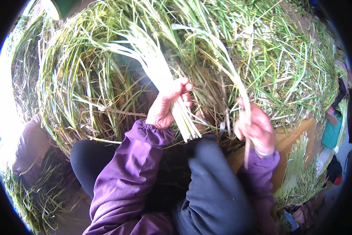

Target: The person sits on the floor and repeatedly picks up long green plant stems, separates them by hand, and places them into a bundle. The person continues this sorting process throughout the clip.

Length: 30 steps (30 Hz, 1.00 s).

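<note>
My left hand is closed around a bundle of pale, peeled plant stalks. Their cut ends point down towards my knee, and the leafy tops fan out away from me. In my right hand, slightly blurred, is a single leafy stalk with its leaves bending to the upper left. Its lower end runs down past my wrist. The two hands are apart, both above my lap. Beyond them lies a large heap of unpeeled green stalks with some browned leaves.
Loose green leaves and trimmings cover the far right. A wooden board lies by my right arm, with a bunch of peeled stalks near it. At the left is a brownish sack-like thing. A teal object stands at the right rim.
</note>
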Each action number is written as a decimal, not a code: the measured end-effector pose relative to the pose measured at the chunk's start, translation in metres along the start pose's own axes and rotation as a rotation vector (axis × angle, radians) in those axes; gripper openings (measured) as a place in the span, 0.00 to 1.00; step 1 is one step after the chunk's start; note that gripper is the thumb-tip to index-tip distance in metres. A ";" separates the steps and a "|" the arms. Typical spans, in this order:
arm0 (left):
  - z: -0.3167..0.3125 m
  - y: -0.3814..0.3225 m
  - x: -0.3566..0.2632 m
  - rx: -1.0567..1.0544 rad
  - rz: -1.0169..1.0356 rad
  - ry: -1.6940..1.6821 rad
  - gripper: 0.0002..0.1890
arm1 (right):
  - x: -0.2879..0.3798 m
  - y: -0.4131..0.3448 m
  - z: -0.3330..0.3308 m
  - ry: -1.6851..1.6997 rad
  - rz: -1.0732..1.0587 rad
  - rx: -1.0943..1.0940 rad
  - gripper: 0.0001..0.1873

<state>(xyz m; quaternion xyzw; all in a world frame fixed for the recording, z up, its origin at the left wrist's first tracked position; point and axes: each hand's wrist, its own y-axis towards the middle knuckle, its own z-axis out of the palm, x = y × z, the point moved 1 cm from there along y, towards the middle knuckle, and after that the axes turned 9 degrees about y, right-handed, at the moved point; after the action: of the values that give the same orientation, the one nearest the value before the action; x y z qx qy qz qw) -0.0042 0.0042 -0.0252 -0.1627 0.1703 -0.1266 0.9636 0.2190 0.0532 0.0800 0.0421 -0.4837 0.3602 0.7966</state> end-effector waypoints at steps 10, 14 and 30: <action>0.002 0.001 0.003 0.020 0.003 -0.184 0.17 | 0.027 -0.011 -0.012 0.171 -0.119 0.007 0.22; 0.009 -0.003 -0.006 0.049 0.067 -0.138 0.10 | -0.042 0.009 -0.024 -0.261 0.166 -0.180 0.26; 0.016 -0.004 -0.010 -0.313 0.058 0.368 0.09 | -0.101 0.012 0.002 -0.899 -0.164 -0.033 0.22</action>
<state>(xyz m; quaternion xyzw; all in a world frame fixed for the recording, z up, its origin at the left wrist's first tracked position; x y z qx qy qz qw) -0.0078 0.0082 -0.0066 -0.2793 0.3653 -0.0986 0.8825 0.1831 0.0076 -0.0031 0.2199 -0.7819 0.2342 0.5342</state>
